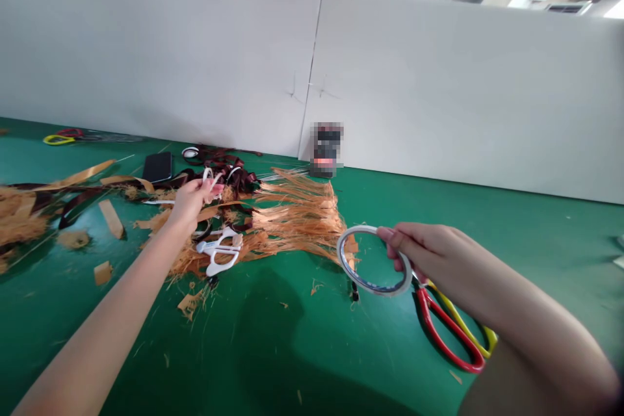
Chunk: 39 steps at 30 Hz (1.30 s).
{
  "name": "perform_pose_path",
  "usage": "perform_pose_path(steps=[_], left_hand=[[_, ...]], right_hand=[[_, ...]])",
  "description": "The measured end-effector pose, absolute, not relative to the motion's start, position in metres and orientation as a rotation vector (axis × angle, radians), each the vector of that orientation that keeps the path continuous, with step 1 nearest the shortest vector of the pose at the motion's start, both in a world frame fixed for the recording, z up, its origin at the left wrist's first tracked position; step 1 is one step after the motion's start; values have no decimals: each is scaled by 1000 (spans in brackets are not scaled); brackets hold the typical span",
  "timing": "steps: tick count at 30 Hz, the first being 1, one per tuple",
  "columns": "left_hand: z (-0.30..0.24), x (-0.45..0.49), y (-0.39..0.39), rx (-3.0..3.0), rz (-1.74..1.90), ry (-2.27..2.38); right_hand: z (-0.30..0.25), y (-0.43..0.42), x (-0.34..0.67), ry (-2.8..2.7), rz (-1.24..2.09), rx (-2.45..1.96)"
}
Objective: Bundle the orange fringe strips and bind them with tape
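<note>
My right hand is closed on a thin white ring of tape, held a little above the green table. Under that hand lie scissors with red and yellow handles. My left hand reaches out over a pile of frayed orange-tan fibre strips and pinches a small white looped piece. White-handled scissors lie just below the left hand on the fibres. Dark brown ribbons are tangled behind it.
A white partition wall runs along the table's far edge. A black phone and a small tape roll lie at the back left, yellow and red scissors farther left. A blurred dark object stands against the wall. Tan scraps are scattered on the left.
</note>
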State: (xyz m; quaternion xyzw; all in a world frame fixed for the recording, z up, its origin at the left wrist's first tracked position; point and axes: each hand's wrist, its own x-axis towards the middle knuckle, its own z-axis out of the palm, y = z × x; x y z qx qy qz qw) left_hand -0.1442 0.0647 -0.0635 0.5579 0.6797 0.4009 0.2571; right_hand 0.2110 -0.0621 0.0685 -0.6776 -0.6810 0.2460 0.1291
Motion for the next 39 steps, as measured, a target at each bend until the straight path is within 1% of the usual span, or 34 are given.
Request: perform_pose_path(steps=[3, 8, 15, 19, 25, 33, 39], left_hand=[[-44, -145, 51, 1497, 1182, 1669], [-12, -140, 32, 1346, 1264, 1158], [-7, -118, 23, 874, 1455, 589], [-3, -103, 11, 512, 1375, 284], [10, -80, -7, 467, 1268, 264], [25, -56, -19, 240, 1278, 525], [32, -46, -26, 163, 1207, 583]], right_hand=[[69, -63, 211, -1972, 701, -1988], [68, -62, 212, -1977, 692, -2026], [65, -61, 216, -1917, 707, -2093], [65, -59, 216, -1914, 714, -2119], [64, -58, 217, -1924, 722, -2109], [66, -58, 215, -1928, 671, -2150], [68, -60, 215, -1879, 665, -2172]])
